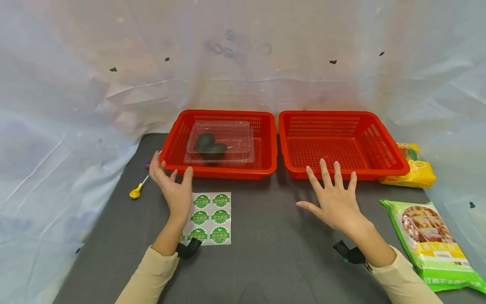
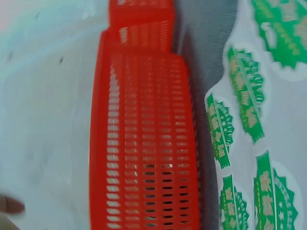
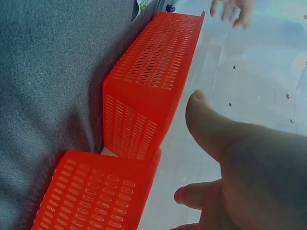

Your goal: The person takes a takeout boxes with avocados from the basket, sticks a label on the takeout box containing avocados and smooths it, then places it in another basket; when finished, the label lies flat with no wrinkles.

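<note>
My left hand [image 1: 174, 190] hovers at the front left corner of the left red basket [image 1: 228, 172], thumb and fingers apart, holding nothing. In that basket lies a clear plastic box [image 1: 240, 141] with two dark oval fruits [image 1: 214, 151] that look like avocados. Below the left hand is a sheet of round green-and-white stickers [image 1: 220, 216], partly hidden by the hand and wrist. My right hand [image 1: 336, 202] is spread palm down before the right red basket [image 1: 343, 172], its fingertips overlapping the front rim in the head view. Its thumb [image 3: 206, 117] sticks out in the right wrist view.
A yellow lollipop [image 1: 135, 193] lies left of the baskets, with a purple wrapped candy [image 1: 147, 165] behind it. At the right are a yellow food packet [image 1: 414, 175] and a green-and-white food bag [image 1: 433, 240]. A whitish plastic sheet [image 1: 247, 63] hangs behind the grey table [image 1: 265, 261].
</note>
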The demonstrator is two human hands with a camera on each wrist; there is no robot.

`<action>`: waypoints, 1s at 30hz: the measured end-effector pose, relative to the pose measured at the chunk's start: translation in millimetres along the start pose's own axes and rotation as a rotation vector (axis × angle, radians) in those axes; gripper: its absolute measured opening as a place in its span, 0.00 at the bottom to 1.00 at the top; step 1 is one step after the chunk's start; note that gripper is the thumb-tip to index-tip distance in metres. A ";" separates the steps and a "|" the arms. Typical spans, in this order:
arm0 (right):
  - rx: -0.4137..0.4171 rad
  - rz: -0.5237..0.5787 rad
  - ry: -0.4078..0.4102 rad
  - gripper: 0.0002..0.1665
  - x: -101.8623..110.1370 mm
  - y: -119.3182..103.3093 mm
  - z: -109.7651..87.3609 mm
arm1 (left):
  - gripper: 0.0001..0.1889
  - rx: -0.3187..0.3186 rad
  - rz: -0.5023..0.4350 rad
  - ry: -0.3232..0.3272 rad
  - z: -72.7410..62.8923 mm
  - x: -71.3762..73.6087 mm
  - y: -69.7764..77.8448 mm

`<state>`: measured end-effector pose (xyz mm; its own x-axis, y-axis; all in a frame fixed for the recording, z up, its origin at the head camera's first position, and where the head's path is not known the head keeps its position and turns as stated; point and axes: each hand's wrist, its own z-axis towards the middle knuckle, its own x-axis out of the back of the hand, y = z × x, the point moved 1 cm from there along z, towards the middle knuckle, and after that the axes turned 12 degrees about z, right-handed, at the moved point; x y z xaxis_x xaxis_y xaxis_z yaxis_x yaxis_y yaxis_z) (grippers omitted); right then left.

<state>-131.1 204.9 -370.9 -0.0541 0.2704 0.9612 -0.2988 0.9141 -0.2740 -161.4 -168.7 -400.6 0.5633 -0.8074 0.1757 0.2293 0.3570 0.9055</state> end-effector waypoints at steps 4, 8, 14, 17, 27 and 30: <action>0.011 0.000 0.005 0.58 -1.3 1.9 0.6 | 0.47 0.445 -0.387 0.164 13.0 9.5 -11.1; 0.022 0.002 0.014 0.58 -0.6 2.1 3.0 | 0.47 0.628 -0.602 0.184 16.8 10.9 -15.0; 0.046 0.015 0.025 0.58 3.0 -0.7 13.5 | 0.45 0.607 -0.620 0.185 16.4 2.8 -21.6; 0.057 0.027 0.022 0.57 6.9 -3.9 23.8 | 0.43 0.581 -0.596 0.207 16.3 -1.5 -25.5; 0.176 0.335 -0.049 0.50 34.7 -25.2 117.5 | 0.35 0.510 -0.539 0.244 17.5 -8.8 -32.5; 0.188 0.514 -0.119 0.47 44.2 -33.7 162.2 | 0.35 0.507 -0.534 0.252 18.0 -9.2 -32.4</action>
<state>-278.0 137.1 -314.1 -0.3419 0.6211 0.7052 -0.3701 0.6008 -0.7086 -188.2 -181.3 -424.6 0.6557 -0.6570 -0.3722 0.1634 -0.3578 0.9194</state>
